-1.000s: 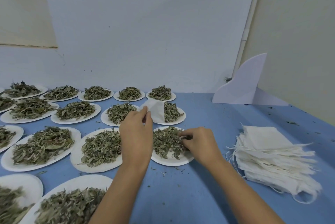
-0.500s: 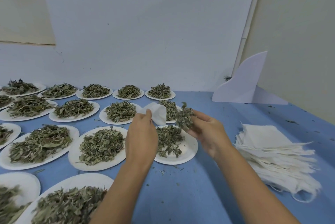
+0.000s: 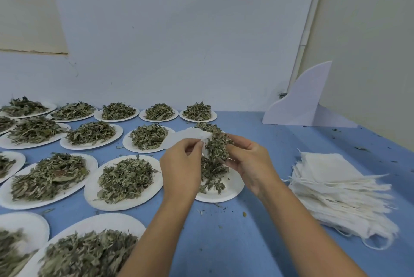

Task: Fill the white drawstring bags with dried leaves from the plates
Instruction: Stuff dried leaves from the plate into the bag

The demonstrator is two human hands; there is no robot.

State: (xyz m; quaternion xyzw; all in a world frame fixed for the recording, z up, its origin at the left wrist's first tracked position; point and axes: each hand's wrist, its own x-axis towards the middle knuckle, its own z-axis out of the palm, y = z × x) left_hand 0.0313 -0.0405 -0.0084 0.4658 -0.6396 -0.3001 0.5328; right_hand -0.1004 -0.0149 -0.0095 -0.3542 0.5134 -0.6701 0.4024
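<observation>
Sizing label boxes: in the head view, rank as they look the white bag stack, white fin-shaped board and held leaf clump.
1. stack of white drawstring bags
2. white fin-shaped board (farther off)
3. clump of dried green leaves in right hand

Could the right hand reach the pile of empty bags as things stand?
Likely yes: the pile lies uncovered just right of the right hand, nothing between. But that hand grips a clump of leaves.

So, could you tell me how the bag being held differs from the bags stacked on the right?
The held bag is lifted over a plate, pinched by the left hand; the stacked bags lie flat on the table, untouched. The held bag meets leaves in the right hand; the stacked bags look empty. Both are white.
</observation>
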